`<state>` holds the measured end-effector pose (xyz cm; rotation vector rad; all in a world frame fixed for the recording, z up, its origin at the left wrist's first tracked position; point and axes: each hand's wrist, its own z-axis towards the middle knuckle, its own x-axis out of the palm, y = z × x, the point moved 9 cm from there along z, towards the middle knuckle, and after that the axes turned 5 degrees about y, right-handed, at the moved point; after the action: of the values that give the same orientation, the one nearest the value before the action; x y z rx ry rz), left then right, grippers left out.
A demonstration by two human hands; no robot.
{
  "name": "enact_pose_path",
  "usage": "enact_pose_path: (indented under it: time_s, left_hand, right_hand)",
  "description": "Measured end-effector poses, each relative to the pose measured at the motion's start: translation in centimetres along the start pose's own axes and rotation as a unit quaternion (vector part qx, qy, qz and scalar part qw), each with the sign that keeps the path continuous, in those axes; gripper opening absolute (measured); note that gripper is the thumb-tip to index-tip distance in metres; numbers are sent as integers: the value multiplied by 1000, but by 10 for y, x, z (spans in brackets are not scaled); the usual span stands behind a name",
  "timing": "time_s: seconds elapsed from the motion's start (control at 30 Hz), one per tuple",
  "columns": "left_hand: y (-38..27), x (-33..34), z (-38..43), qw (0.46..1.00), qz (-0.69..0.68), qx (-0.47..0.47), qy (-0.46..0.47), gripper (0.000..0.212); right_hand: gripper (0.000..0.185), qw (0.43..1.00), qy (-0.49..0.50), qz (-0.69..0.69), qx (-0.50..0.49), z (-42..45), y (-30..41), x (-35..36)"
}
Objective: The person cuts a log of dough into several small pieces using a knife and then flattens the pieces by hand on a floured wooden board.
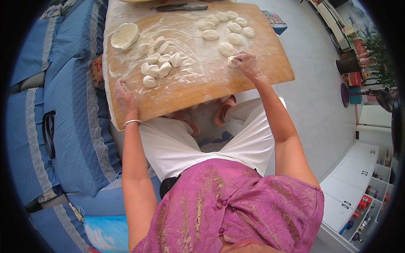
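On a floured wooden board, my right hand is closed over a small piece of dough, part of it covered by the fingers. Flattened dough rounds lie in a loose group beyond that hand. My left hand rests with fingers apart on the board's near left part, holding nothing. Several unflattened dough pieces lie in a cluster to its right, a rounder one nearest me. A round, pale, shallow piece, perhaps a bowl or dough, sits at the far left.
A dark-handled knife or similar tool lies along the far edge. A blue quilted sofa stands close on the left. Tiled floor shows at the right, with a fan and white cabinets farther off.
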<state>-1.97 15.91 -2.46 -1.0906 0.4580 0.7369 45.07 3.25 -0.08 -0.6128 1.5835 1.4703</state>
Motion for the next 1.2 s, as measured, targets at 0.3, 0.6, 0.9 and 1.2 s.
enact_pose_path:
  time_s: [0.3, 0.6, 0.9, 1.2]
  left_hand:
    - [2, -2, 0, 1000, 7, -11, -2, 30]
    - [-2, -6, -1, 1000, -17, -3, -17, 27]
    - [-2, -5, -1, 999, -4, 12, -33, 26]
    - [-1, -9, -3, 998, 6, 43, -49, 24]
  right_hand:
    - [34, 992, -56, 97, 62, 1, -11, -3]
    - [49, 993, -31, 13, -109, -27, 48, 33]
    - [52, 998, 26, -36, -47, -25, 51, 40]
    - [72, 997, -67, 30, 38, 24, 23, 43]
